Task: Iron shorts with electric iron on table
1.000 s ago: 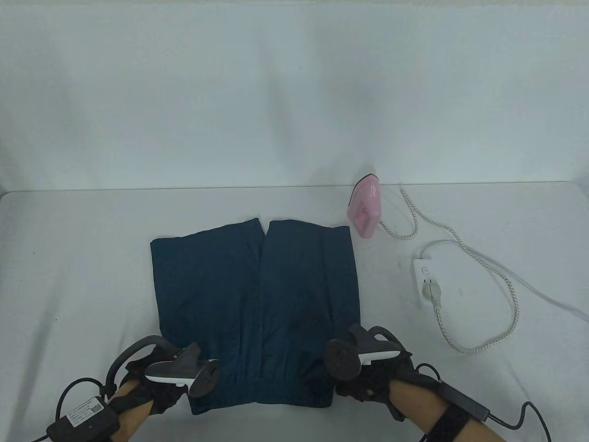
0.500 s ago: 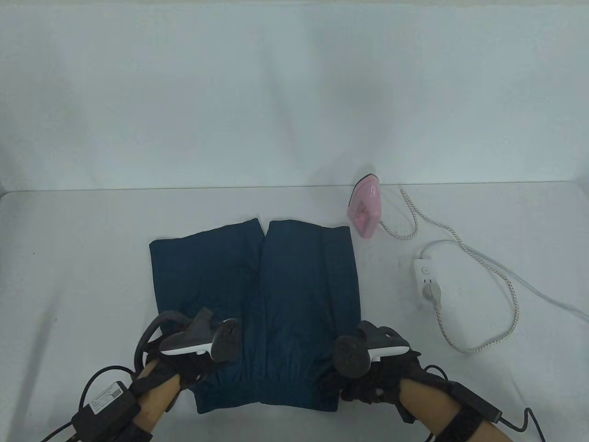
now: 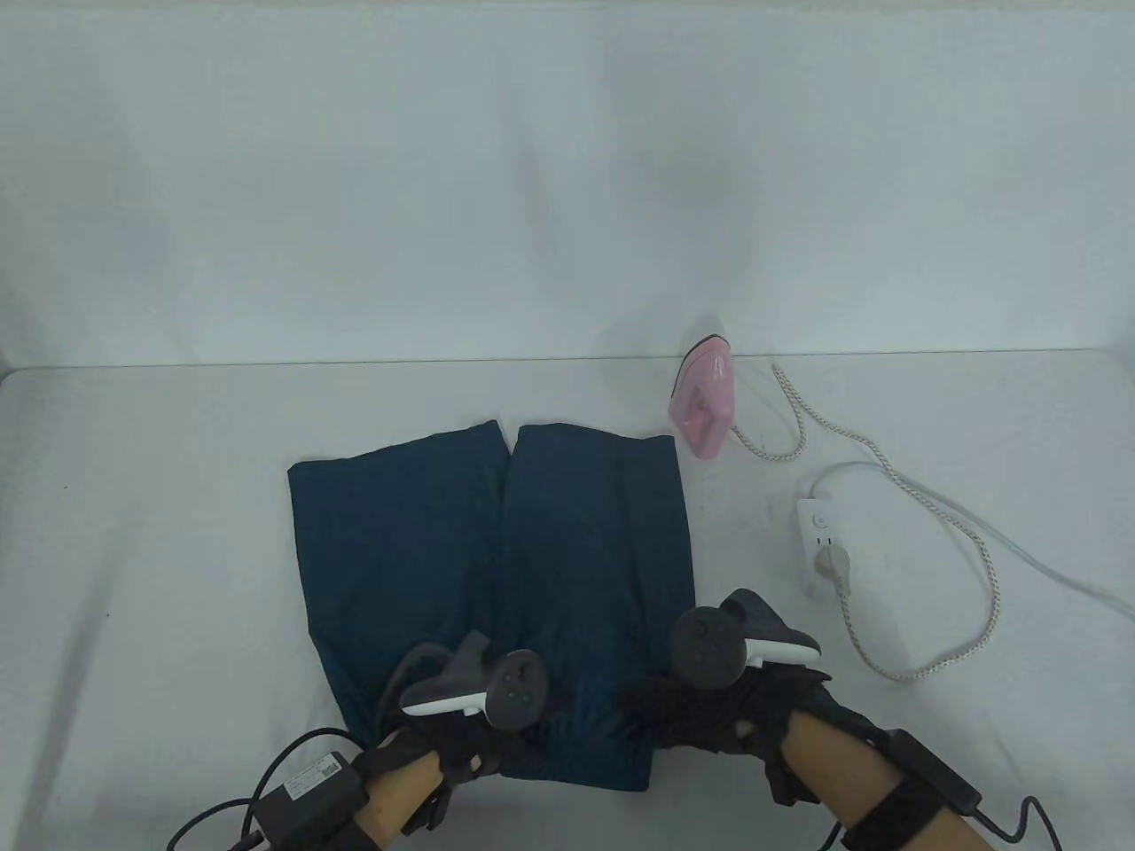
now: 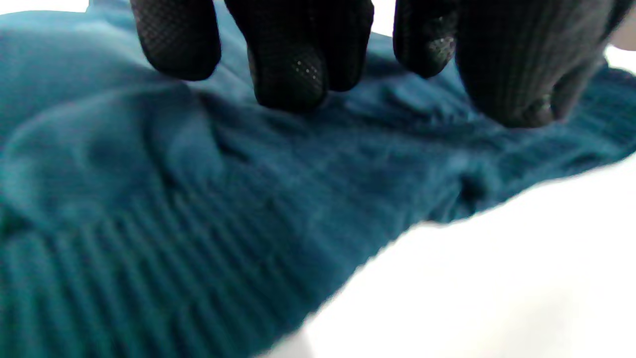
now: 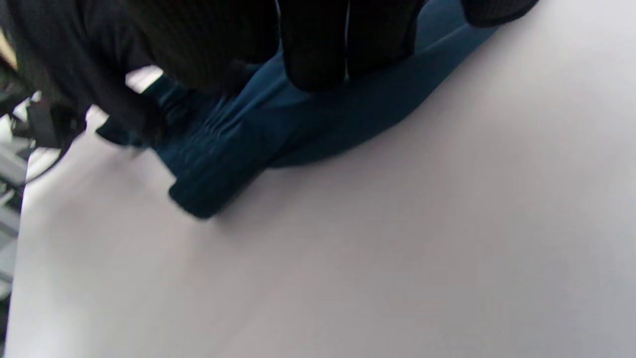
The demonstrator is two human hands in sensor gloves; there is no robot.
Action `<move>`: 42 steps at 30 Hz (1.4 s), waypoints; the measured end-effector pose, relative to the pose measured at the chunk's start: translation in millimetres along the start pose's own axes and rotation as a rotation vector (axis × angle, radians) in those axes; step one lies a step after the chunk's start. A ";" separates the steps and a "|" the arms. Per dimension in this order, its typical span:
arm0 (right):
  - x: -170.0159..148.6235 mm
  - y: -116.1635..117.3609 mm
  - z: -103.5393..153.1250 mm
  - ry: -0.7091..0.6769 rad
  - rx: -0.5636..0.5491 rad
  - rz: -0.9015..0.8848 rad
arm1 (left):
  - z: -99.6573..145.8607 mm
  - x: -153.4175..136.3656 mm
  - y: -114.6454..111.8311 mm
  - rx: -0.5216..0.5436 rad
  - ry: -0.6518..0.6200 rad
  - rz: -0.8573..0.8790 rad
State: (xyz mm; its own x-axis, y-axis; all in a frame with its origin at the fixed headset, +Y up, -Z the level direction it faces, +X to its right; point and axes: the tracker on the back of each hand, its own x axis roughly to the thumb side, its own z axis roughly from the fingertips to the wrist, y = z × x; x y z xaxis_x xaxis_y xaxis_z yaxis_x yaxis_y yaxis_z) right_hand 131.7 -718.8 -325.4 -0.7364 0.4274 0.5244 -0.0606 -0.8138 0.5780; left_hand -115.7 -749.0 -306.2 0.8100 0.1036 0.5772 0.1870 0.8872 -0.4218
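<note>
While trackers hide fingers | left hand (image 3: 461,745) fingertips press shorts (image 3: 497,550) | right hand (image 3: 709,709) grip unclear

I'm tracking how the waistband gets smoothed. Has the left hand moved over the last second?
Yes. In the table view the left hand has slid rightward along the shorts waistband, toward the iron side.

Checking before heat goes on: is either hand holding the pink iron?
No: the pink iron stands alone at the table's far edge.
</note>
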 end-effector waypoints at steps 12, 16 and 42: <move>-35.3 -82.6 20.2 0.214 -0.543 -0.240 | -6.7 -6.0 -4.6 -0.021 0.004 0.030; -49.7 -115.1 13.7 0.296 -0.652 -0.409 | -6.5 -5.6 -4.7 -0.027 0.010 0.030; -178.5 -159.8 -98.6 0.833 -0.741 -0.810 | -5.9 -9.3 -7.2 -0.030 -0.004 0.076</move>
State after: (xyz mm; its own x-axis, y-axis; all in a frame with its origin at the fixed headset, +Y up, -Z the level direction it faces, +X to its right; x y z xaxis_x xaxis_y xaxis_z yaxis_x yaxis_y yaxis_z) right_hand 206.4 -703.8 -573.0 -0.4898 0.7320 -0.4737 -0.8098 -0.5832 -0.0638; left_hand -121.4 -759.0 -312.7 0.8202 0.1726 0.5454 0.1416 0.8625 -0.4858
